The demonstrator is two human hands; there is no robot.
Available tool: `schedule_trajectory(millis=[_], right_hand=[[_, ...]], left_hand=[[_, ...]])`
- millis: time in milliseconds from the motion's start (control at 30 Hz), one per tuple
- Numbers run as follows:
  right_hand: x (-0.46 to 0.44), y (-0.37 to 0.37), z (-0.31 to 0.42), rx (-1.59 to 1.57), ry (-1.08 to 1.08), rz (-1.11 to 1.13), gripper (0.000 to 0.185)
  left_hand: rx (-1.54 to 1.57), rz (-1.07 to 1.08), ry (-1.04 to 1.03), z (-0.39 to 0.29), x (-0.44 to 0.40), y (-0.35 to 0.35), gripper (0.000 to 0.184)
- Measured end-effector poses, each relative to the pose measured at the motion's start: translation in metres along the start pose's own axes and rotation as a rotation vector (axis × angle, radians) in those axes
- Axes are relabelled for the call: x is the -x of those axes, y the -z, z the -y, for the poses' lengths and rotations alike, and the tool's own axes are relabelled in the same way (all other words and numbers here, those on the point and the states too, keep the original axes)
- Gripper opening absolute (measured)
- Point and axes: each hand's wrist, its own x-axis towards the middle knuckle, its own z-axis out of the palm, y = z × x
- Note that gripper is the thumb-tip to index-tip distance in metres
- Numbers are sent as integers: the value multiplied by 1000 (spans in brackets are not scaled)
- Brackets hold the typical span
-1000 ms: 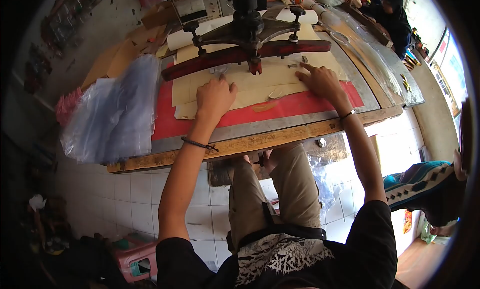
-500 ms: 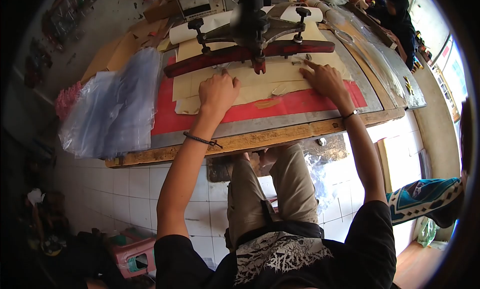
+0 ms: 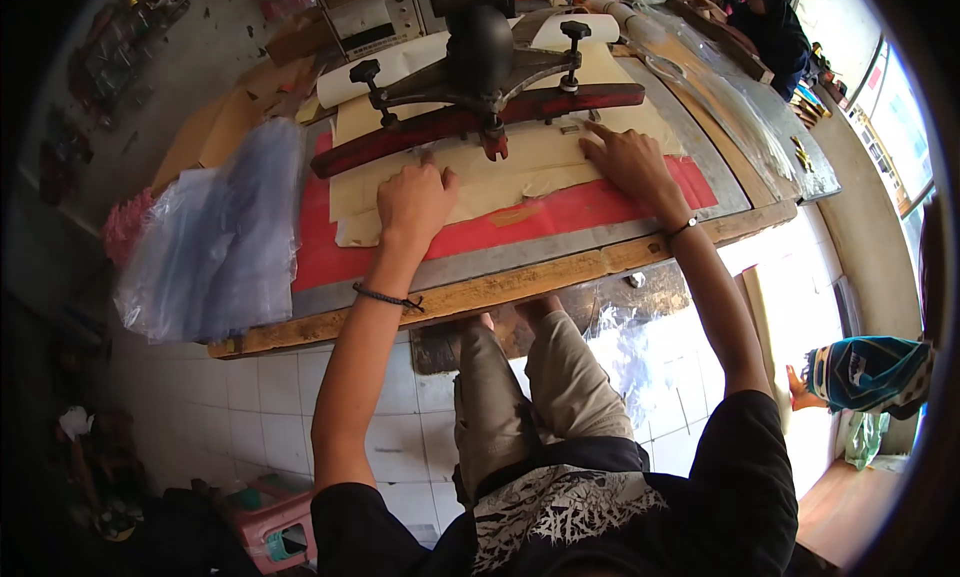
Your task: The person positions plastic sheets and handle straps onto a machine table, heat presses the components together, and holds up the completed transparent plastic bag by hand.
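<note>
My left hand (image 3: 408,205) rests on the cream sheet (image 3: 478,194) below the left half of the dark red press bar (image 3: 465,124). Its fingers curl away from view, thumb out to the side; anything beneath them is hidden. On the right, my right hand (image 3: 632,165) lies on the same sheet with fingers apart, holding nothing. Its fingertips are close to a small metal piece (image 3: 570,130). The bar hangs on a black bracket with two screw knobs, and whether it touches the sheet is unclear. Under the cream sheet lies a red sheet (image 3: 570,211).
A stack of clear plastic sheets (image 3: 213,247) droops over the table's left edge. The wooden table edge (image 3: 500,279) runs before me. A box-shaped device (image 3: 372,17) stands behind, and clear strips (image 3: 745,137) lie right. Another person (image 3: 775,32) sits at the far right.
The whole view has shifted slightly, so the table and press sit further left. Both hands keep about the same places on the cream sheet. A person's foot now shows at the right.
</note>
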Motion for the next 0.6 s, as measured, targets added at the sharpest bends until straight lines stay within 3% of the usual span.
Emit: schedule_trajectory(millis=[167, 267, 367, 467, 600], right_hand=[[3, -1, -4, -77, 65, -54, 43], [2, 0, 0, -196, 276, -166, 45], [0, -3, 12, -126, 328, -33, 48], [0, -10, 12, -119, 347, -107, 51], [1, -1, 14, -60, 342, -19, 52]], left_hand=[[14, -12, -62, 3, 3, 0, 36], [95, 24, -120, 2, 1, -1, 36], [115, 35, -165, -2, -3, -1, 39], [101, 28, -186, 2, -4, -5, 41], [70, 91, -173, 0, -10, -6, 43]])
